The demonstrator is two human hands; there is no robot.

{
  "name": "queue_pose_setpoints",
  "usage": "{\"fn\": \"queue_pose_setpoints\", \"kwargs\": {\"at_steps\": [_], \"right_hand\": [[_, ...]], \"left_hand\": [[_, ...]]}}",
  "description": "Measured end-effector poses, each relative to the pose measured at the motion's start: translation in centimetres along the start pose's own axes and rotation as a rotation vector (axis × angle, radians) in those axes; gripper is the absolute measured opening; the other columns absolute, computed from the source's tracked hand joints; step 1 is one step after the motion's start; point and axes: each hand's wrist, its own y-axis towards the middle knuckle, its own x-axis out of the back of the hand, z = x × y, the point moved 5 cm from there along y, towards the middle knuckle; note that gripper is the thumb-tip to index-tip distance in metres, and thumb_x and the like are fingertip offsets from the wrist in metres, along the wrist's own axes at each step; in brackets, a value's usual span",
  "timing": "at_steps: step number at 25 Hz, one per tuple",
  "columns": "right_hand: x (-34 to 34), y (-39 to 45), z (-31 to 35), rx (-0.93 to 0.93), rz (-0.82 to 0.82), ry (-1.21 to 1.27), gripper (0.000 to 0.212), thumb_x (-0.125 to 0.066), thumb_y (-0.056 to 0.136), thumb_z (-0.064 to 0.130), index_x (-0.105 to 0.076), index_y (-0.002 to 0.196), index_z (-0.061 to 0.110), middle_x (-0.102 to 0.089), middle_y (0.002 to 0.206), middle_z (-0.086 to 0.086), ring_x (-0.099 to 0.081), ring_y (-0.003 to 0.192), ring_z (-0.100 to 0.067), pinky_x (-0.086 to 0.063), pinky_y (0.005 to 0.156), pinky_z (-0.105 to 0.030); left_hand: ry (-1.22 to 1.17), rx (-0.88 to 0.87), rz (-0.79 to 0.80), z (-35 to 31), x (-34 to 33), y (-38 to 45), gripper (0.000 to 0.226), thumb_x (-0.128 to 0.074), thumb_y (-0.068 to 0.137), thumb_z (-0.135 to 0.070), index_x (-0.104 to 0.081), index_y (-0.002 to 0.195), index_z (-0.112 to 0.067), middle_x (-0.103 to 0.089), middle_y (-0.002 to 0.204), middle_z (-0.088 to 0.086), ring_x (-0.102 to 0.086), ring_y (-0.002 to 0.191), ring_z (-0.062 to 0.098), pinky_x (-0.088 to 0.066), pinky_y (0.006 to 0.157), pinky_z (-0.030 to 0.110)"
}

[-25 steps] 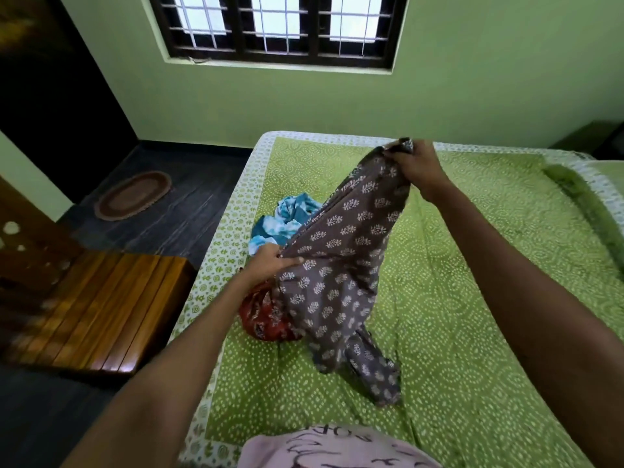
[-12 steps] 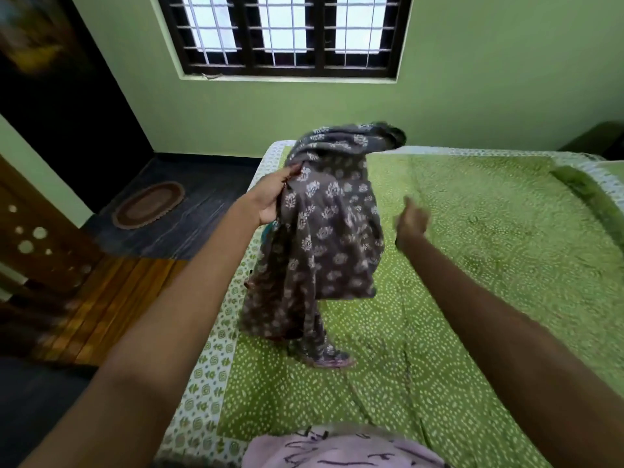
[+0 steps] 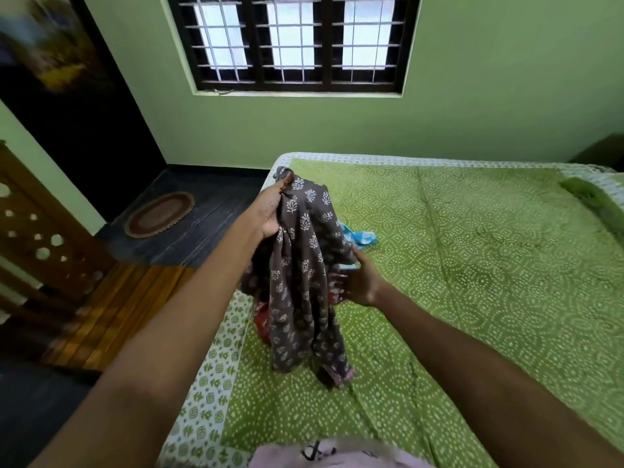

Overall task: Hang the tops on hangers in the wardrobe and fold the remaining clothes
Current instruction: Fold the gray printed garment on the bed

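Note:
A grey garment [image 3: 305, 282] with a white leaf print hangs over the bed's left side. My left hand [image 3: 271, 211] grips its top end and holds it up. Its lower end trails onto the green bedspread [image 3: 472, 265]. My right hand [image 3: 359, 282] reaches in from the right with fingers spread, touching the cloth at mid height. A red printed garment [image 3: 261, 320] lies partly hidden behind the grey one. A blue and white garment [image 3: 359, 236] peeks out beyond it on the bed.
The bed's patterned white border [image 3: 209, 383] marks its left edge. A wooden bench [image 3: 111, 312] stands on the dark floor to the left, with an oval mat [image 3: 158, 214] beyond. A barred window [image 3: 297, 42] sits in the green wall.
My right hand let go of the garment's top, dropped away, then came back to touch the hanging cloth. My left hand raised the garment, which now hangs bunched from it.

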Motion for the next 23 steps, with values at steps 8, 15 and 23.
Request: {"fn": "queue_pose_setpoints", "kwargs": {"at_steps": [8, 15, 23], "right_hand": [[-4.8, -2.5, 5.5, 0.135, 0.186, -0.226, 0.021, -0.054, 0.088, 0.022, -0.073, 0.086, 0.013, -0.072, 0.074, -0.004, -0.066, 0.063, -0.015, -0.054, 0.064, -0.025], [-1.3, -6.5, 19.5, 0.365, 0.144, -0.034, 0.021, -0.063, 0.082, 0.031, -0.072, 0.074, 0.014, -0.071, 0.078, -0.004, -0.068, 0.073, -0.016, -0.056, 0.071, -0.028], [1.5, -7.1, 22.7, 0.334, 0.039, -0.150, 0.013, -0.064, 0.083, 0.017, -0.073, 0.074, 0.011, -0.070, 0.070, -0.002, -0.066, 0.067, -0.013, -0.056, 0.064, -0.025]], "left_hand": [[0.111, -0.095, -0.047, -3.3, 3.6, -1.6, 0.032, -0.046, 0.098, -0.029, -0.065, 0.082, -0.009, -0.071, 0.070, 0.004, -0.069, 0.063, 0.013, -0.057, 0.063, 0.024], [0.005, -0.144, -0.232, -6.8, 10.4, -1.7, 0.016, -0.066, 0.084, -0.025, -0.068, 0.073, -0.013, -0.071, 0.079, 0.007, -0.068, 0.069, 0.017, -0.056, 0.078, 0.034], [0.128, -0.139, -0.065, -6.0, 9.0, -0.2, 0.006, -0.059, 0.083, -0.015, -0.058, 0.086, -0.010, -0.070, 0.074, 0.004, -0.068, 0.067, 0.011, -0.058, 0.066, 0.025]]}}
